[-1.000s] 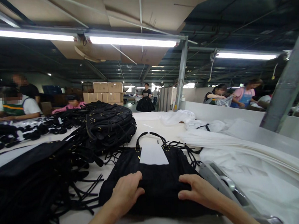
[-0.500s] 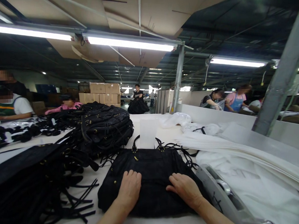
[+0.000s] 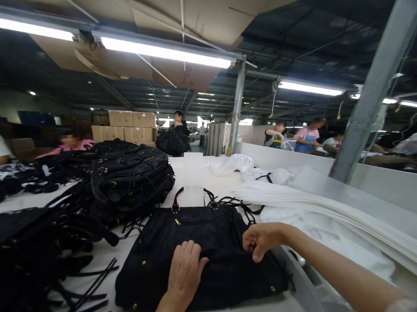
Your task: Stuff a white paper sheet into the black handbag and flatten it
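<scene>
A black handbag (image 3: 201, 286) with gold-coloured studs, a front zip and two upright handles lies on the white table in front of me. My left hand (image 3: 186, 269) rests flat on its front panel, fingers stretched out and thumb spread. Over the bag's right part is my right hand (image 3: 263, 240), turned sideways with the fingers curled in and the thumb pointing down. Nothing shows in its curl. A white sheet (image 3: 193, 175) stands up between the handles. Thin black straps trail out behind the bag's top corners.
Black bags are heaped (image 3: 133, 178) at the back left, and more with loose straps (image 3: 21, 259) lie at the near left. Stacked white sheets (image 3: 323, 206) and a grey metal device (image 3: 302, 277) are on the right. Cartons (image 3: 123, 132), a slanted post (image 3: 369, 91) and several co-workers stand beyond.
My right hand has lifted from lying on the bag and curled its fingers, its forearm now coming in from the right. The view has swung right. My left hand stays on the bag.
</scene>
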A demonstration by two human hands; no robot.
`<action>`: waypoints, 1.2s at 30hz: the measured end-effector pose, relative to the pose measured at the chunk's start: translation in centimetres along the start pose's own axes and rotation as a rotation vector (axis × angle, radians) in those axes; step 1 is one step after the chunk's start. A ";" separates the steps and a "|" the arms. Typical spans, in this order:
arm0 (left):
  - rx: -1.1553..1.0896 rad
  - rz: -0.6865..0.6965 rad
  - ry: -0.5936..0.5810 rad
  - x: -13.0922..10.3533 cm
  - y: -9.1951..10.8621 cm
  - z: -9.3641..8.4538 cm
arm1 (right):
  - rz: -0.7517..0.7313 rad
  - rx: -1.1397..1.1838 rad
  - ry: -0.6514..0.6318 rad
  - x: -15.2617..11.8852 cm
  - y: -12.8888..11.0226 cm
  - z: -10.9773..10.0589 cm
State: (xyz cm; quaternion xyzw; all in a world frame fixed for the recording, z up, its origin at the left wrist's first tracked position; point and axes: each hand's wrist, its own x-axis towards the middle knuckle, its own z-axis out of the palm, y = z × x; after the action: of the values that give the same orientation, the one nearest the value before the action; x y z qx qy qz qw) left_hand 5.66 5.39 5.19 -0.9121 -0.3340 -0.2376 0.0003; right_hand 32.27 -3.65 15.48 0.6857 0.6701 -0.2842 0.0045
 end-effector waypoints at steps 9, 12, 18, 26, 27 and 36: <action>0.003 -0.006 0.007 0.7 -0.4 1.4 | -0.019 -0.337 0.274 2.3 2.1 3.5; 0.042 -0.015 -0.043 1.1 -0.2 2.3 | 0.025 -0.414 0.283 3.4 2.1 5.0; 0.016 0.002 -0.026 0.5 -0.4 2.8 | -0.125 -0.490 0.417 4.7 -3.1 6.2; 0.063 -0.009 -0.089 0.9 -0.1 -0.6 | -0.147 -0.427 0.894 8.8 -4.6 13.5; 0.085 -0.019 -0.090 0.8 -0.6 -1.5 | -0.161 -0.430 0.930 9.1 -4.2 13.7; 0.195 -0.109 -0.133 -0.3 -8.0 -4.2 | -0.234 -0.433 1.063 9.4 -3.0 13.8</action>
State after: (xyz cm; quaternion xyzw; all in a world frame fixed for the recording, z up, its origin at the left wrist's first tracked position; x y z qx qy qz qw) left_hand -1.29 10.75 7.55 -0.9020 -0.4040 -0.1425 0.0540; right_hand 23.63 -0.10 1.34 0.6392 0.6943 0.2438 -0.2235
